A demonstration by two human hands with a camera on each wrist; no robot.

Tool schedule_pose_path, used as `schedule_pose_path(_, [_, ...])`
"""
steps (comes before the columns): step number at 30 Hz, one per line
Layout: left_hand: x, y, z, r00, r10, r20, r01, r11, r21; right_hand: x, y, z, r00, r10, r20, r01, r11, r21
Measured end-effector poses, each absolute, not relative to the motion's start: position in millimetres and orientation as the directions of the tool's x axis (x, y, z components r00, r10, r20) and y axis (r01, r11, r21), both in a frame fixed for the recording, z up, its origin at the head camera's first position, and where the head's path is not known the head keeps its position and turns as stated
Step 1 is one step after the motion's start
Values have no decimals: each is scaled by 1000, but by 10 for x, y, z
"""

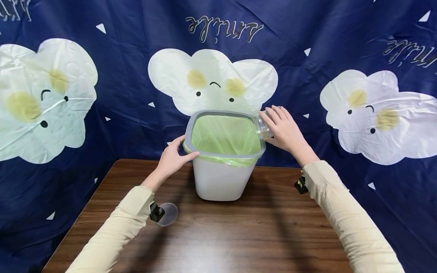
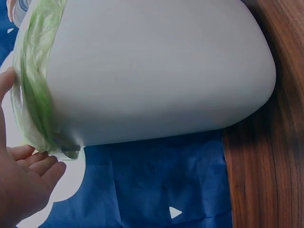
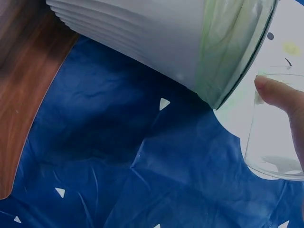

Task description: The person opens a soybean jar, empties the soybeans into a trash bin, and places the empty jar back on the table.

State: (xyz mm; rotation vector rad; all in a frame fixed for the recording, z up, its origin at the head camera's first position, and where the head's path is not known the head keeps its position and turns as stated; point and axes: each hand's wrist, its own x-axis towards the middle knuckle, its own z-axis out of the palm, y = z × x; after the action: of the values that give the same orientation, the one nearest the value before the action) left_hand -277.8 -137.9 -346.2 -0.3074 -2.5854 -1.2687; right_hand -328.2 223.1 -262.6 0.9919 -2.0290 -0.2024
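A light grey trash can (image 1: 218, 180) stands upright on the table, lined with a green bag (image 1: 225, 134) folded over its darker grey rim (image 1: 189, 136). My left hand (image 1: 172, 160) holds the can's near left corner, thumb on the front of the rim and fingers at the side. At the right side of the rim, my right hand (image 1: 284, 129) grips a clear jar (image 1: 263, 128), tipped sideways with its mouth toward the bag. In the right wrist view the jar (image 3: 270, 137) is see-through; the thumb lies along it. Its contents, if any, cannot be made out.
A clear round disc, like a lid (image 1: 169, 214), lies on the wooden table (image 1: 218, 235) beside my left wrist, partly behind the wrist camera. A dark blue cloth (image 1: 126, 125) with white clouds hangs behind the table and at both sides.
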Motion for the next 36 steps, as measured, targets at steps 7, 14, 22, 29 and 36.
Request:
schedule_pose_path(7, [-2773,-1374,-3479,-948,75,310,291,598,747,-3312,2168,-2650,-282,-750,598,-589,627,509])
schedule_pose_path(14, [-2784,-1368,-3469,-947,81,311,297,592,750,-3244,2214,-2677,-334,-710,620,-590,670,450])
schedule_pose_path(22, [-2768,-1393,-3467,-947,78,313,296,590,751,-3193,2291,-2654,-355,-602,715,-598,734,322])
schedule_pose_path(29, [-2775,-1392,-3461,-945,82,316,303,585,753,-3137,2448,-2604,-347,-477,807,-610,769,192])
schedule_pose_path(36, [-2784,-1390,-3470,-943,88,321,310,583,751,-3071,2591,-2683,-365,-343,866,-592,803,69])
